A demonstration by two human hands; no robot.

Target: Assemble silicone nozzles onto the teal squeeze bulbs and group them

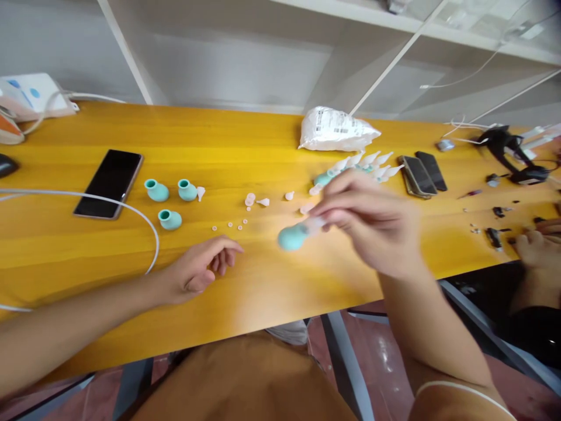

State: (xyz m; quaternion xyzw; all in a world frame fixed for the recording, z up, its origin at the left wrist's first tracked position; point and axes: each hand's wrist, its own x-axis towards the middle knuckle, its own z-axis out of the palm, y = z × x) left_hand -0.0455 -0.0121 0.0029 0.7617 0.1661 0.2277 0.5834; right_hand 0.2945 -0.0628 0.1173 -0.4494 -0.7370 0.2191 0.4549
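My right hand (372,225) holds a teal rubber bulb with a clear tip (294,235) just above the yellow table (272,280), pinching it at the tip end; the hand is blurred. Resting on the table, my left hand (201,269) has its fingers loosely curled and holds nothing. Three teal bulbs without tips (170,197) stand to the left. Small clear tips and tiny round pieces (258,203) lie scattered in the middle. A row of finished bulbs with tips (366,162) lies behind my right hand.
A black phone (109,182) and a white cable (131,210) lie at the left. A white plastic bag (335,130) sits at the back. Two phones (423,172) lie at the right. Another person's hands (537,242) work among small dark parts at the far right.
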